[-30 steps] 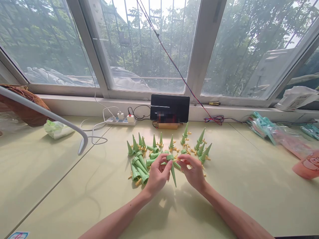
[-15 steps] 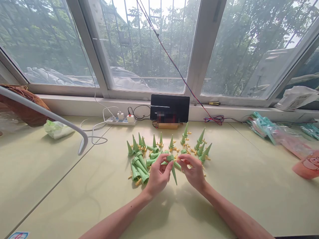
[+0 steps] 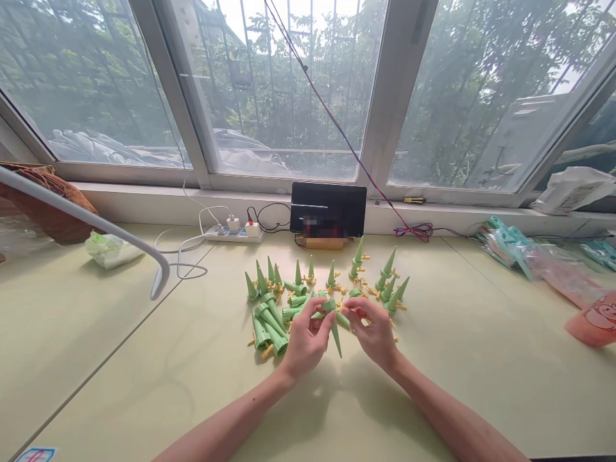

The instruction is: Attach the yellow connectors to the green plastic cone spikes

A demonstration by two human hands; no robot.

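Observation:
My left hand [image 3: 304,340] pinches the wide end of a green plastic cone spike [image 3: 334,330], whose tip points down toward me. My right hand [image 3: 375,332] is closed in a pinch right beside the cone's top, fingers pressed on a small part too tiny to name. Behind both hands lies a heap of green cones [image 3: 272,314] on the left, and several more cones [image 3: 387,282] stand upright on the right, with small yellow pieces [image 3: 337,289] scattered among them.
A black screen [image 3: 328,210] on a wooden stand sits at the window sill, with a power strip [image 3: 233,232] and cables to its left. A white lamp arm [image 3: 96,224] curves over the left table. Plastic bags [image 3: 553,269] lie at right.
Both hands have shifted very slightly away from me with the cone; otherwise nothing has visibly changed.

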